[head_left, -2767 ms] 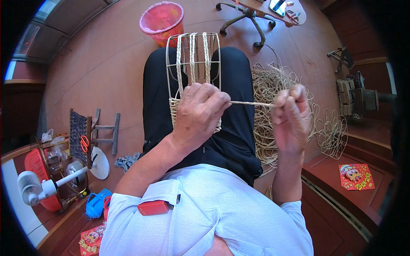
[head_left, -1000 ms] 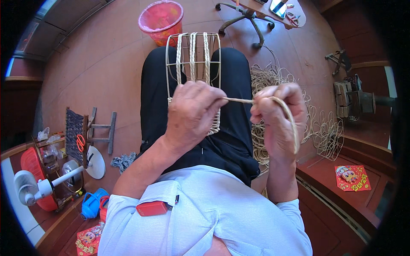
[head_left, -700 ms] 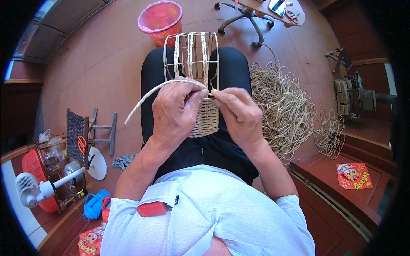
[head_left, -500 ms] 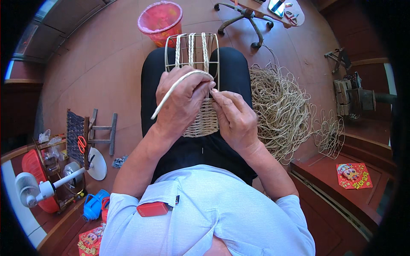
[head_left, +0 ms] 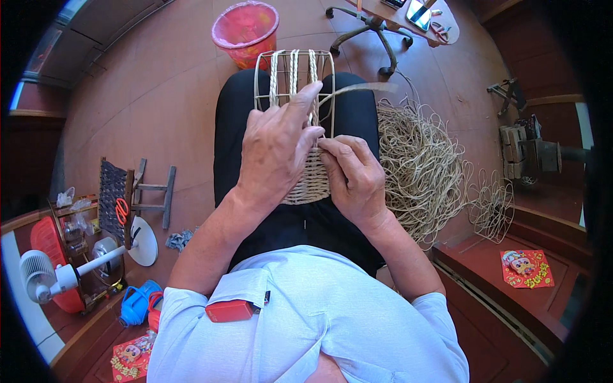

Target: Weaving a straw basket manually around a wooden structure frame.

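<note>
A wire frame (head_left: 325, 96), partly woven with pale cord, stands between my knees. Its near part is tightly woven (head_left: 308, 185); several braided strands (head_left: 273, 80) run up its far part. My left hand (head_left: 271, 150) is over the frame's left side, index finger stretched forward and thumb apart, with nothing visible in its grasp. At the right end of the top woven row, my right hand (head_left: 356, 175) pinches the cord against the frame. A loose cord end (head_left: 364, 88), blurred by motion, sweeps out to the right above my right knee. Fingers hide the exact pinch point.
A big heap of cord (head_left: 418, 166) lies on the floor at my right, beside a smaller loose coil (head_left: 491, 204). Ahead stand a pink bin (head_left: 246, 32) and a wheeled chair base (head_left: 377, 29). At left are a stool (head_left: 153, 191), scissors (head_left: 121, 210) and a fan (head_left: 48, 274).
The loose cord end has swung from across the back of my left hand to the far right. My left index finger has straightened forward. My right hand keeps its pinch.
</note>
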A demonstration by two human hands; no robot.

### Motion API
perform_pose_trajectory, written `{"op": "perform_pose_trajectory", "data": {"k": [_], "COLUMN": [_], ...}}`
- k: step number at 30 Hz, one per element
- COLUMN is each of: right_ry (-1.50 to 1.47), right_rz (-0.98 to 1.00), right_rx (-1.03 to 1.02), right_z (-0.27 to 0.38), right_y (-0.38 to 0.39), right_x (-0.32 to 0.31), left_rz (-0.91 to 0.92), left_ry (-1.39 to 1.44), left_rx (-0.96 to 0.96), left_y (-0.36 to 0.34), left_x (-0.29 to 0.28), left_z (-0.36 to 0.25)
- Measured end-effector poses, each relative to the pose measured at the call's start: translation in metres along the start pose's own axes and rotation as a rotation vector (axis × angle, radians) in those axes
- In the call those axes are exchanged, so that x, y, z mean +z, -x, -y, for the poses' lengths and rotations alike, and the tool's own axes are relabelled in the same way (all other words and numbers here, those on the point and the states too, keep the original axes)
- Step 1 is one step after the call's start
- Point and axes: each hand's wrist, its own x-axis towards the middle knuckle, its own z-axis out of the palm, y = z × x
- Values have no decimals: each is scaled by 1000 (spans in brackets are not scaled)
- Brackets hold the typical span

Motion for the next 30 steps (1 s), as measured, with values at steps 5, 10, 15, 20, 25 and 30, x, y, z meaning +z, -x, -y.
{"op": "perform_pose_trajectory", "data": {"k": [5, 10, 15, 20, 25, 30], "right_ry": [-24, 59, 163, 232, 271, 260], "right_rz": [-23, -53, 23, 116, 137, 137], "right_rx": [13, -8, -180, -166, -143, -121], "right_z": [1, 4, 15, 25, 30, 33], "right_y": [-1, -5, -15, -14, -10, -13], "right_x": [1, 1, 9, 15, 19, 20], "left_rz": [-214, -226, -244, -245, -238, -161], "left_ry": [238, 430, 635, 672, 305, -19], "left_rx": [-41, -281, -437, -493, -104, -4], "left_y": [32, 53, 60, 47, 18, 4], "left_x": [3, -7, -12, -17, -26, -21], "left_z": [9, 3, 15, 22, 38, 37]}}
